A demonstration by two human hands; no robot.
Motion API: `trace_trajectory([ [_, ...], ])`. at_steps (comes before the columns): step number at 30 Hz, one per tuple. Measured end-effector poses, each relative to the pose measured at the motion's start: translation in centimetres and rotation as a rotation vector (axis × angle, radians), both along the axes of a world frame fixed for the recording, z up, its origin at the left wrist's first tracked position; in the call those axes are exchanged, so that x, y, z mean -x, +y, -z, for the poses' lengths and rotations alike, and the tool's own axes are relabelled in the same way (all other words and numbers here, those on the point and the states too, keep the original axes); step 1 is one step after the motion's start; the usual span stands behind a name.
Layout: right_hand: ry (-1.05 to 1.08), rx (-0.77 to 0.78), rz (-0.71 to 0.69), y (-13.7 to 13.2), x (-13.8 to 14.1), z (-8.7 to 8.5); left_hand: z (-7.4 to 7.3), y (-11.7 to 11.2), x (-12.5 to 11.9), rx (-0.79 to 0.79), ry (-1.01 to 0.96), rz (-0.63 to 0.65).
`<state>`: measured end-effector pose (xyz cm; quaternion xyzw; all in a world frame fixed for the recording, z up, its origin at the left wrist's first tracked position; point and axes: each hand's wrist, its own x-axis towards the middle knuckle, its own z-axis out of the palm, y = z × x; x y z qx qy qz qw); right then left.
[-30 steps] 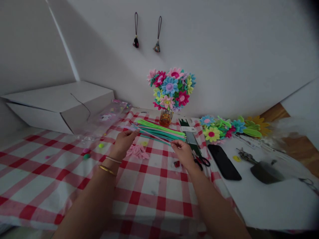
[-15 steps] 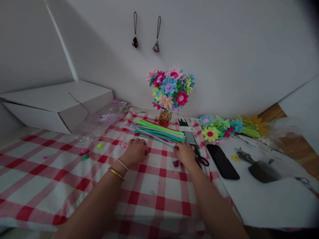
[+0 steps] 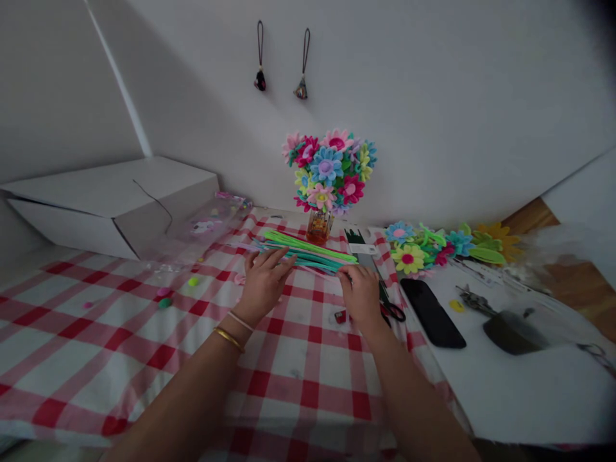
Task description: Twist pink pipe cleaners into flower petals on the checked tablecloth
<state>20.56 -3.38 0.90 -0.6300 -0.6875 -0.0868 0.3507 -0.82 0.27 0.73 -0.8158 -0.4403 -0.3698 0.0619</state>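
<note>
A bundle of fuzzy pipe cleaners [image 3: 310,252], bright green, teal and pink, lies across the checked cloth. My left hand [image 3: 264,279] is open over its left part, fingers spread and reaching toward the teal strands. At the bundle's right end my right hand [image 3: 360,292] has its fingers curled in a pinch at the strand tips; which strand it grips is hard to make out. A small red item [image 3: 340,317] in clear plastic lies below that hand. Scissors with dark handles [image 3: 394,311] sit just to its right, partly hidden.
Behind the bundle stands a glass vase [image 3: 318,226] of fuzzy flowers [image 3: 327,168]. To the right lie a black phone [image 3: 432,312], more flowers [image 3: 409,256] and a dark-lidded tool [image 3: 513,332]. A white box [image 3: 110,199], a clear bag [image 3: 202,228] and pompoms [image 3: 164,302] are left.
My left hand has moved up to the bundle and its fingers have spread from a curl. My right hand has risen slightly, and the loose teal strand now lies closer to the bundle.
</note>
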Motion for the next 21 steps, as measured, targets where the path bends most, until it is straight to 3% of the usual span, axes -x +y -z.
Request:
trace_trajectory([
  [4, 0.245, 0.011, -0.088, 0.0, 0.5, 0.2, -0.1, 0.2, 0.2, 0.098, -0.053, -0.015],
  [7, 0.579, 0.177, -0.169, -0.1, 0.8, 0.3, -0.4, 0.0, 0.0, 0.293, -0.245, 0.061],
  [10, 0.956, 0.468, -0.352, -0.5, 1.1, 0.0, -0.6, -0.6, -0.7, 0.74, -0.538, 0.254],
  [13, 1.192, 0.663, -0.464, -1.0, 1.4, -0.5, -0.7, -1.4, -1.3, 1.226, -0.794, 0.529],
  [16, 1.247, 0.749, -0.464, -1.3, 1.6, -0.9, -0.5, -2.0, -1.7, 1.5, -0.995, 0.626],
  [21, 1.211, 0.747, -0.473, -1.5, 1.9, -1.1, -0.3, -2.0, -2.0, 1.615, -1.079, 0.569],
])
